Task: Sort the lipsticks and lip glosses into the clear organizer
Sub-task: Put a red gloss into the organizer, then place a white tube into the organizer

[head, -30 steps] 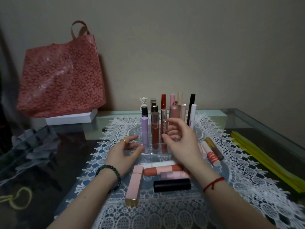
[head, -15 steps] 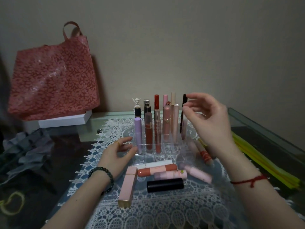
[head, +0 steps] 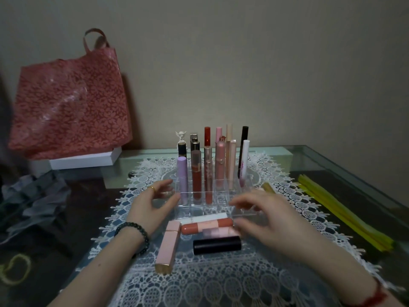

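Note:
The clear organizer [head: 205,209] stands on a lace mat, with several lipsticks and glosses upright in its back rows. In front of it lie a white tube [head: 203,217], a coral tube [head: 207,225], a pale pink tube [head: 218,232], a black tube [head: 217,244] and a square pink tube [head: 168,247] with a gold end. My left hand [head: 152,204] rests at the organizer's left front corner, thumb touching it, fingers relaxed. My right hand [head: 265,220], blurred, hovers with spread fingers over the right ends of the loose tubes and holds nothing I can see.
A red patterned bag [head: 68,103] leans on the wall over a white box [head: 84,160] at the back left. Grey cloth [head: 33,200] lies at the left. Yellow strips [head: 345,213] lie along the glass table's right edge. A gold tube [head: 269,188] lies right of the organizer.
My right hand has come down from the tall tubes at the organizer's back right to the loose tubes in front. My left hand has stayed by the organizer's left corner.

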Demonstrator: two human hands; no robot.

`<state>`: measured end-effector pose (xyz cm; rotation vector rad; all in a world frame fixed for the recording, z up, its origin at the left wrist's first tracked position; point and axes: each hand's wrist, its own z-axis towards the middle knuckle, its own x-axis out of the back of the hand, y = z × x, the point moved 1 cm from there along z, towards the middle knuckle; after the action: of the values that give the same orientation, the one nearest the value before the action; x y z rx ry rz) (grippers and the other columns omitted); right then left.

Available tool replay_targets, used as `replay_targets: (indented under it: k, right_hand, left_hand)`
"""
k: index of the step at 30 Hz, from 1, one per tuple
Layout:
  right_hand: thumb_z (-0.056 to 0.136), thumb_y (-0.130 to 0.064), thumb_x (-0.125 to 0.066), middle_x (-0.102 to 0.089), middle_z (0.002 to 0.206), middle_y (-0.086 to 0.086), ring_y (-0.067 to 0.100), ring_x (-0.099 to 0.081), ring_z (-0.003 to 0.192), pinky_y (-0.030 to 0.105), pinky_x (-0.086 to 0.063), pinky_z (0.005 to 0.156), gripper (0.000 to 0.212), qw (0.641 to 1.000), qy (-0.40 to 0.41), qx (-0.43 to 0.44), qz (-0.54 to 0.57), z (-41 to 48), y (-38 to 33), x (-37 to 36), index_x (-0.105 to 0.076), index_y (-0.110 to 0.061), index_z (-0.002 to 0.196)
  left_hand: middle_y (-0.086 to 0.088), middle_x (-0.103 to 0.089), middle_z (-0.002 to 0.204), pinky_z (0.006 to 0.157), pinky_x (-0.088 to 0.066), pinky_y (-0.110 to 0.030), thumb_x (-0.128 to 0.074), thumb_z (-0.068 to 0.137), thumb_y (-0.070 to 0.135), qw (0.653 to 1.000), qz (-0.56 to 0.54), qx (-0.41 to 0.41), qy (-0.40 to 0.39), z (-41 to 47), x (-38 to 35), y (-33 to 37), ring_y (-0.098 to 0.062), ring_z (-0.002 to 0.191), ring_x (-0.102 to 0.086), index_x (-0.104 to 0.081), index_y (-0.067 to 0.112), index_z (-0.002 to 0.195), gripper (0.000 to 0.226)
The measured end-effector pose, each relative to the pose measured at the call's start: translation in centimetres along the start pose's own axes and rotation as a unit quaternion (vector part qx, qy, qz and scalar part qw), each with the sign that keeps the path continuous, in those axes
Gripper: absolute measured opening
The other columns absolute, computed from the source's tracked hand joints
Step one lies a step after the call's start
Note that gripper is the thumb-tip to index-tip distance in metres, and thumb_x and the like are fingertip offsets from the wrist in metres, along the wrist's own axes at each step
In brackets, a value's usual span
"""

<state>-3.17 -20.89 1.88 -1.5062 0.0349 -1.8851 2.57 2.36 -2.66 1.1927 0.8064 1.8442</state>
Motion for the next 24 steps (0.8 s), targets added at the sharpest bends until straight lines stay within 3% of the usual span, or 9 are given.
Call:
replay_targets:
  k: [4, 7, 13, 18, 24]
  right_hand:
    - [0.082, -0.04, -0.059, -0.051, 0.103, -0.027, -0.009, -0.047, 0.093, 0.013, -0.04, 0.085, 0.031, 0.999, -0.032, 0.024, 0.006, 0.9, -0.5, -1.7, -0.052, -0.039, 0.112]
    - [0.081, -0.046, -0.058, -0.049, 0.096, -0.025, -0.009, -0.045, 0.086, 0.009, -0.036, 0.07, 0.033, 0.998, -0.043, 0.042, -0.011, 1.7, -0.8, -2.6, -0.054, -0.035, 0.112]
    - [0.086, -0.037, -0.054, -0.058, 0.113, -0.011, 0.003, -0.048, 0.1, 0.023, -0.04, 0.088, 0.031, 0.996, -0.029, 0.077, -0.041, 3.9, -2.2, -4.0, -0.056, -0.029, 0.115]
    - [0.087, -0.033, -0.053, -0.061, 0.114, -0.003, 0.013, -0.052, 0.106, 0.033, -0.045, 0.09, 0.031, 0.993, -0.057, 0.074, -0.078, 5.4, -2.8, -4.9, -0.058, -0.025, 0.117]
    - [0.09, -0.027, -0.052, -0.062, 0.113, 0.0, 0.015, -0.055, 0.104, 0.031, -0.045, 0.089, 0.029, 0.992, -0.079, 0.068, -0.075, 5.7, -3.1, -5.1, -0.059, -0.02, 0.117]
  left_hand:
    - [0.014, -0.063, 0.085, 0.073, -0.041, -0.011, -0.067, 0.076, 0.019, 0.995, 0.006, -0.09, 0.052, -0.6, 0.9, 1.5, 0.002, 0.084, -0.056, -0.059, 0.035, 0.088, 0.021]
    - [0.012, -0.064, 0.077, 0.074, -0.043, -0.009, -0.066, 0.074, 0.02, 0.989, 0.023, -0.143, 0.005, -1.3, 1.2, 2.2, 0.004, 0.079, -0.057, -0.062, 0.033, 0.082, 0.015]
    - [0.02, -0.064, 0.08, 0.076, -0.045, -0.017, -0.063, 0.076, 0.031, 0.975, 0.096, -0.19, -0.069, -1.5, 1.0, 2.2, 0.003, 0.082, -0.058, -0.062, 0.038, 0.082, 0.01]
    - [0.029, -0.058, 0.072, 0.073, -0.043, -0.016, -0.067, 0.075, 0.03, 0.958, 0.177, -0.206, -0.089, -1.2, 1.7, 1.8, 0.005, 0.077, -0.055, -0.069, 0.038, 0.082, 0.011]
    - [0.019, -0.069, 0.078, 0.058, -0.04, -0.008, -0.057, 0.081, 0.042, 0.944, 0.236, -0.155, -0.172, -0.8, 2.6, 1.2, 0.008, 0.067, -0.056, -0.07, 0.033, 0.088, 0.017]
